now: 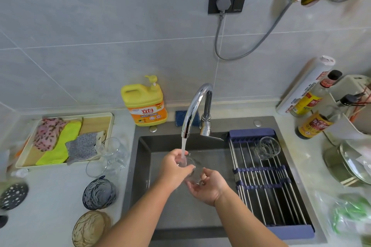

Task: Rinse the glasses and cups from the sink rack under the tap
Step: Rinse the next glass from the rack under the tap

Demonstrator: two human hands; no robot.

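Left hand and right hand grip a clear glass under the tap; one tumbler waits on the rack at two o'clock, while glassware on the bench at nine looks done.

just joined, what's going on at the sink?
A person holds a clear glass under the running tap. The left hand grips its rim and the right hand holds its base. Another glass sits on the sink rack. Several glasses stand on the counter.
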